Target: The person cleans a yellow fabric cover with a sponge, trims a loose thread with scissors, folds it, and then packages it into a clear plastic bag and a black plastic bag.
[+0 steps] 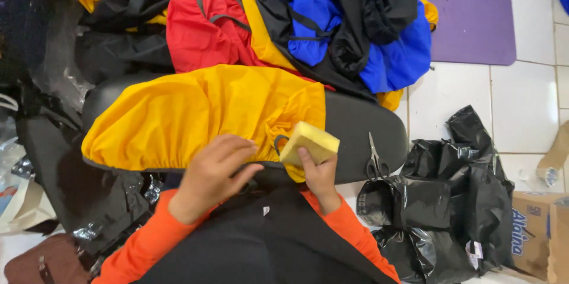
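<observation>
Fingers [228,152] of left hand [210,177] curled, pressing the yellow fabric cover [195,112] flat on the black board [361,127]; right hand [319,176] pinches the yellow block [308,143] at the cover's gathered end. Fabric looks thin, light, limp, likely slippery: grip by the elastic hem. Block looks light, stiff. Scissors [375,162] lie just beside.

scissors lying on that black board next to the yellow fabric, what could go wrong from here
The scissors lie loose near the edge of the black board, close to the right hand holding the yellow sponge block; a sweep of that hand could knock them off or catch a blade. The yellow fabric is bunched where the left hand presses it, so it may slip or snag.
</observation>
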